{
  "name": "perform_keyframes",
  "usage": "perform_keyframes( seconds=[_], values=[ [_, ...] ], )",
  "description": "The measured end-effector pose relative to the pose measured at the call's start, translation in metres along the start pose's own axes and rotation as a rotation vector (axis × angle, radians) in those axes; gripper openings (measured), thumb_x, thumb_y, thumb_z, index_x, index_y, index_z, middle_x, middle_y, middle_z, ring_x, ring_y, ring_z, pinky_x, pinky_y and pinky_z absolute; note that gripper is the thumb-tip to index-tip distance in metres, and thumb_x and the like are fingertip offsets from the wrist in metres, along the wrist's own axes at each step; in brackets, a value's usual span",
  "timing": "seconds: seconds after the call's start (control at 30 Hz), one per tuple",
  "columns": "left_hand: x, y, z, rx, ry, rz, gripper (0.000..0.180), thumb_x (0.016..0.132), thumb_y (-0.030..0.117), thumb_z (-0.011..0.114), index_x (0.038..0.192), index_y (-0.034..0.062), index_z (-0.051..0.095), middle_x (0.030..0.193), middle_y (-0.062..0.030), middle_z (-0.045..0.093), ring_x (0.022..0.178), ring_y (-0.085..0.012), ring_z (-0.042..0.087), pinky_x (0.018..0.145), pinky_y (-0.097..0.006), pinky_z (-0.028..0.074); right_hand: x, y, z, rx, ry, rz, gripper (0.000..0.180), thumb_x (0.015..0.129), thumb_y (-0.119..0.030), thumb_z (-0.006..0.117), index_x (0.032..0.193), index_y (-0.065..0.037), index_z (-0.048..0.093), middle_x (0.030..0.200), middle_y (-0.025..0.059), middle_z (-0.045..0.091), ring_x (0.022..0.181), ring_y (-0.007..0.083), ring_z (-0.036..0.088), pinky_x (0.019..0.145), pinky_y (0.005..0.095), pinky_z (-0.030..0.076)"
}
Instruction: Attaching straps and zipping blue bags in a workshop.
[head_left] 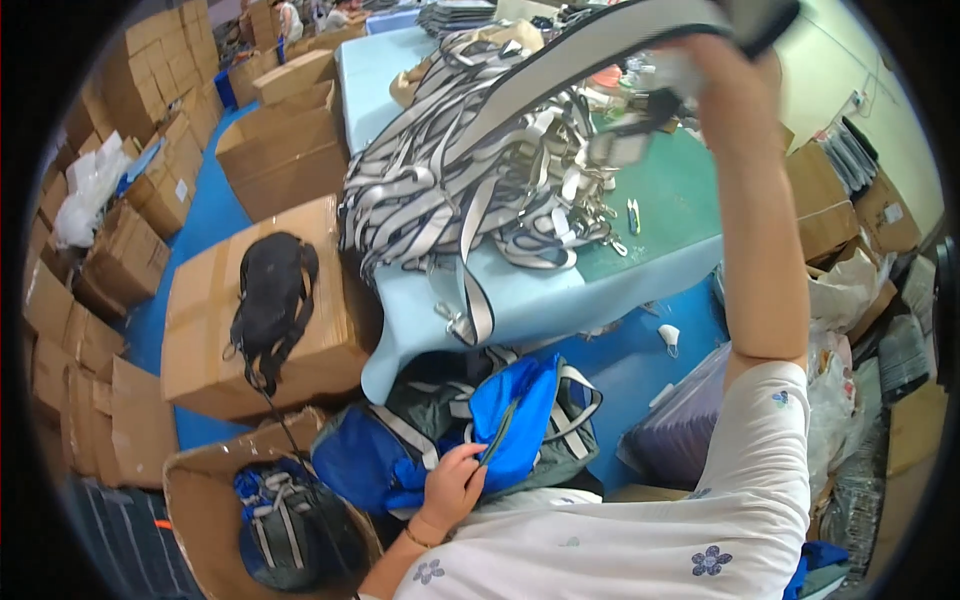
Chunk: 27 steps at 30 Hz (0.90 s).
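Note:
My left hand (455, 489) is closed on the edge of a blue and grey duffel bag (517, 412), by the zip of its bright blue panel. The bag rests against my front, below the table edge. My right hand (712, 65) is raised high at the upper right, smeared by motion, and grips a webbing strap (590, 48), light grey with dark edges. The strap's length runs down left to a big tangled heap of similar straps (430, 180) with metal hooks on the table. A dark buckle or end piece (655, 108) hangs blurred below that hand.
Small yellow-handled snips (633, 216) lie on the green part of the table (665, 215). A black pouch (275, 295) sits on a closed carton (200, 330). An open carton (190, 480) at lower left holds another blue and grey bag (290, 535). Stacked cartons line the left; people are far off.

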<state>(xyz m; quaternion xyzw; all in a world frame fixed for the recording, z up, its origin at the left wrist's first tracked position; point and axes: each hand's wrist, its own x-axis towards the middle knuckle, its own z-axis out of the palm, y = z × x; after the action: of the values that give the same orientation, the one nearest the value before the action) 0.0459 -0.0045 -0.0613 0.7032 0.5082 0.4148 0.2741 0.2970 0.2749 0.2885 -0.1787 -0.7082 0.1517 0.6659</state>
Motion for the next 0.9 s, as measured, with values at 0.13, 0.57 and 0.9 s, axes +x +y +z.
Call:
perform_keyframes(
  seconds=[0.13, 0.57, 0.9],
  values=[
    [0.004, 0.001, -0.002, -0.036, -0.002, 0.087, 0.009, 0.081, 0.010, 0.063, 0.078, 0.0018, 0.058, 0.096, -0.0107, 0.064, 0.083, -0.0298, 0.060, 0.070, -0.034, 0.050, -0.013, -0.062, -0.039, 0.317, 0.446, 0.026, 0.025, 0.085, -0.015, 0.046, 0.098, 0.001, 0.061, 0.093, 0.0120, 0.063, 0.092, 0.0248, 0.060, 0.086, 0.0382, 0.047],
    [-0.015, -0.004, 0.023, -0.070, -0.023, 0.066, 0.066, 0.079, 0.026, 0.071, 0.131, 0.0038, 0.037, 0.063, -0.0025, 0.055, 0.053, -0.0183, 0.055, 0.049, -0.028, 0.044, -0.047, -0.145, -0.027, 0.054, -0.158, 0.260, 0.034, 0.086, -0.026, 0.051, 0.105, 0.001, 0.053, 0.099, 0.0146, 0.056, 0.089, 0.0214, 0.056, 0.074, 0.0303, 0.048],
    [-0.019, 0.010, 0.018, -0.038, -0.297, 0.141, 0.096, 0.066, 0.040, 0.079, 0.144, 0.0140, 0.028, 0.059, -0.0024, 0.051, 0.052, -0.0198, 0.053, 0.049, -0.031, 0.043, -0.115, -0.141, 0.050, 0.216, -0.560, 0.278, 0.058, 0.069, -0.018, 0.065, 0.114, 0.005, 0.037, 0.090, 0.0182, 0.058, 0.073, 0.0161, 0.060, 0.058, 0.0214, 0.047]
  ],
)
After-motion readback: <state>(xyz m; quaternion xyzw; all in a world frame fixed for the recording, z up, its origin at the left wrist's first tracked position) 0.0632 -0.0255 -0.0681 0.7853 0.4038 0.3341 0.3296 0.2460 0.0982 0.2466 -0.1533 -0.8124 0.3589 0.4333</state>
